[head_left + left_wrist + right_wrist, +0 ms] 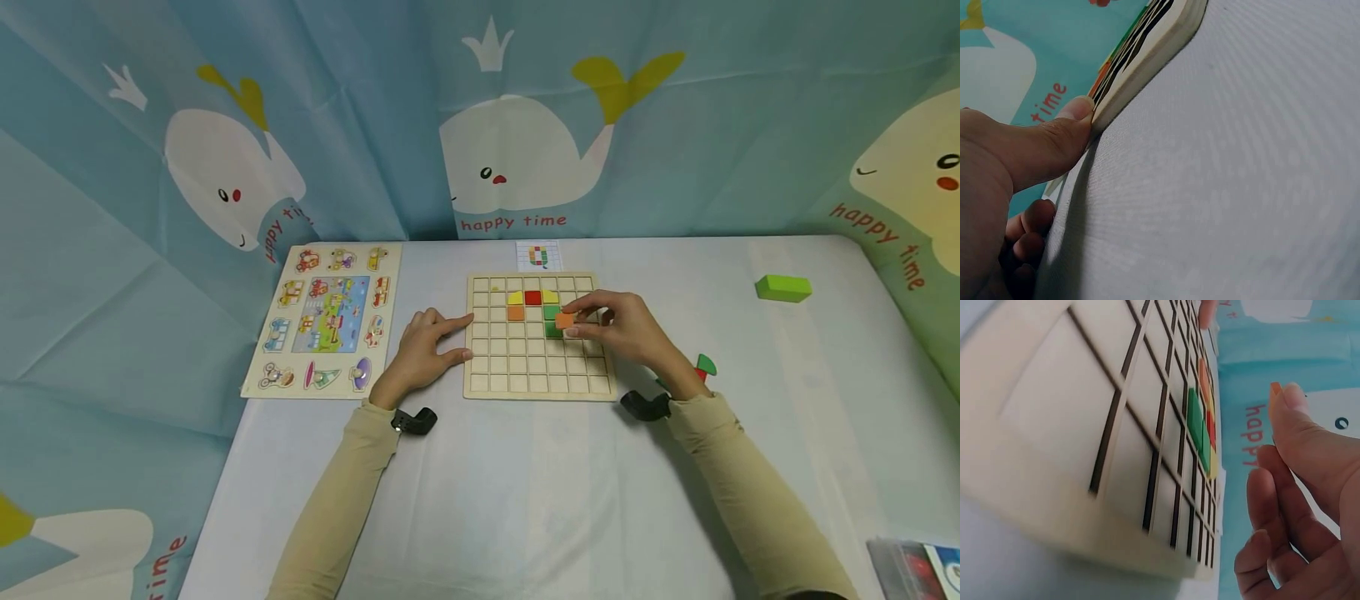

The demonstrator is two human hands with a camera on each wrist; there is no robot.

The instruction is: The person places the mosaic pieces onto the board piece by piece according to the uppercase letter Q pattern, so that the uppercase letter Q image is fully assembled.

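Observation:
A wooden grid board (502,367) lies flat on the table. On its upper part sit a red square tile (532,297), an orange tile (515,313), two yellow tiles and two green tiles (552,331). Thumb and index finger of my left hand (422,354) touch the board's left edge; in the left wrist view the thumb (1054,144) presses its side. My right hand (618,325) pinches an orange square tile (564,321) over the board, beside the green tiles. Only a sliver of that tile (1275,391) shows past the thumb in the right wrist view.
Behind the board lies a small pattern card (538,256). A picture puzzle board (262,358) is on the left. Green and red pieces (707,364) lie partly behind the right wrist. A green block (783,288) and a plastic box (903,567) are farther right.

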